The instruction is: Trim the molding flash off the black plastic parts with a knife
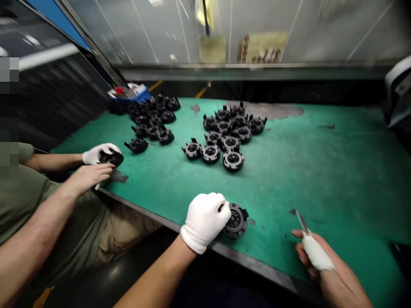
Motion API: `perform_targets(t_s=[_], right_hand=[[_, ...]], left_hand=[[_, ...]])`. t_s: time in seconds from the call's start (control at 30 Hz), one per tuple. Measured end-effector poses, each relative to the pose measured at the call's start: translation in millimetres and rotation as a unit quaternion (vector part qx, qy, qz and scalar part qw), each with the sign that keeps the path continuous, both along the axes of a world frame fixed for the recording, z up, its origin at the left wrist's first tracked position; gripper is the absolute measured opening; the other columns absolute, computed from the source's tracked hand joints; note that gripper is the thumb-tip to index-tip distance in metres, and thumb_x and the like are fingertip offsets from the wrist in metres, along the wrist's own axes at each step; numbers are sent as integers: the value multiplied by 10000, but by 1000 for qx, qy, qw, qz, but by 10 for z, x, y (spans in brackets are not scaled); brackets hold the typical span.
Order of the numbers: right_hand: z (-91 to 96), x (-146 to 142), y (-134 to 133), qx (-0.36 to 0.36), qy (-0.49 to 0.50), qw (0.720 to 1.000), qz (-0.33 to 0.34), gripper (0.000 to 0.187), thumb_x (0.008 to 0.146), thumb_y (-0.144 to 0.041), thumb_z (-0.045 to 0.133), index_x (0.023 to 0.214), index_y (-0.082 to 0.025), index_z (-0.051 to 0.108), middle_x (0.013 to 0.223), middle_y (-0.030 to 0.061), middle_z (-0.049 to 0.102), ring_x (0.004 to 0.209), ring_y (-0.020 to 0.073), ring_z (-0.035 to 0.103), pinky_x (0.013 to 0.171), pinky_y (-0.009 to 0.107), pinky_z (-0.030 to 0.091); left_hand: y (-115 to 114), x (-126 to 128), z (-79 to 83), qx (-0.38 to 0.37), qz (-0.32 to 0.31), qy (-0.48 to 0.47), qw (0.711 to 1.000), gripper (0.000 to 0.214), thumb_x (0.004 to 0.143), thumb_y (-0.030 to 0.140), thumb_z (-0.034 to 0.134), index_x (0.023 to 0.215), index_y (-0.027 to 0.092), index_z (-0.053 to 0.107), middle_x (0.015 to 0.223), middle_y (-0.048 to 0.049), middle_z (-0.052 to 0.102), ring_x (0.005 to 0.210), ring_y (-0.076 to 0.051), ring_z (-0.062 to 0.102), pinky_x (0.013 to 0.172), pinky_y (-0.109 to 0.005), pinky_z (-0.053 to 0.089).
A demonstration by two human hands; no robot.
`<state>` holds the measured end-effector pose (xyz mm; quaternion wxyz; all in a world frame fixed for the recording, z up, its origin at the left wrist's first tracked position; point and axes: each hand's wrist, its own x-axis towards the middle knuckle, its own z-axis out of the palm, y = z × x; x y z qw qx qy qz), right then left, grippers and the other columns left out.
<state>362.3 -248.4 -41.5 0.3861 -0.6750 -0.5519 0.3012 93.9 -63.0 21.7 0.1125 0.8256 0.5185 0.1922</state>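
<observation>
My left hand, in a white glove, is closed around a round black plastic part that rests at the near edge of the green table. My right hand is bare except for a white wrap on one finger. It pinches a thin metal blade whose tip points up and away over the table, a short way right of the part.
A cluster of several black round parts lies mid-table, and another pile sits at the far left beside a blue tray. On my left a co-worker's gloved hand holds a black part.
</observation>
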Motion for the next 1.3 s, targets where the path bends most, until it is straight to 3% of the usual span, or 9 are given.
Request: perform_targets(t_s=[0.07,0.13,0.2,0.27,0.33,0.43,0.67,0.93,1.3], right_hand=[[119,-28,-8,-8,-56,994,91,384,1158,-322,338,1464,-212,543,1207,72,681,1061,240,693,832,214,612],[261,-109,31,-10,-99,984,145,417,1150,-239,335,1547,-234,463,1417,58,573,1273,237,572,1054,262,510],[380,-211,99,-8,-127,977,169,438,1151,-214,325,1572,-254,436,1425,43,563,1291,228,552,1104,285,465],[454,-301,178,2,-158,971,178,441,1143,-208,323,1559,-251,463,1315,47,623,1188,232,609,1012,290,511],[486,-365,263,12,-187,966,179,432,1134,-214,329,1527,-227,509,1137,56,665,992,235,654,825,300,534],[496,-415,383,12,-218,960,174,410,1144,-261,336,1487,-209,554,936,39,637,782,217,616,679,324,461],[579,-414,484,11,-291,939,182,402,1152,-299,323,1445,-232,590,827,11,569,704,201,577,631,332,392],[583,-466,537,-13,-365,919,148,414,1068,-230,388,1414,-244,615,818,-18,550,695,207,574,575,367,328],[642,-362,490,-34,-306,934,180,368,1136,-316,369,1443,-309,572,872,-28,603,705,183,607,613,334,361]], left_hand=[[-275,14,-206,-43,8,-55,998,225,993,367,548,850,245,672,831,-55,685,821,-232,667,841,-377,545],[-377,-28,-295,-83,-8,-149,985,358,1019,514,525,1224,242,636,1155,-89,685,1082,-252,668,1002,-407,545],[-386,-76,-308,-123,-62,-208,968,744,935,686,587,1507,238,426,1495,-133,507,1385,-309,516,1188,-473,442],[-379,-87,-298,-151,-129,-196,960,1033,804,750,709,1597,248,279,1650,-136,315,1520,-356,341,1280,-517,317],[-389,-51,-302,-152,-159,-174,960,1100,740,675,825,1597,259,275,1630,-136,362,1504,-362,374,1277,-523,329],[-419,35,-339,-117,-146,-175,967,951,762,574,852,1524,251,384,1473,-124,554,1377,-329,539,1216,-498,431],[-413,81,-361,-76,-149,-189,968,881,753,568,854,1443,201,447,1373,-121,625,1284,-295,612,1156,-456,496],[-510,201,-384,-24,-98,-220,970,727,777,383,823,1377,158,480,1291,-126,662,1194,-264,659,1084,-425,552],[-524,228,-435,6,-88,-227,970,713,801,453,811,1367,159,494,1273,-130,671,1160,-272,675,1056,-428,569]])
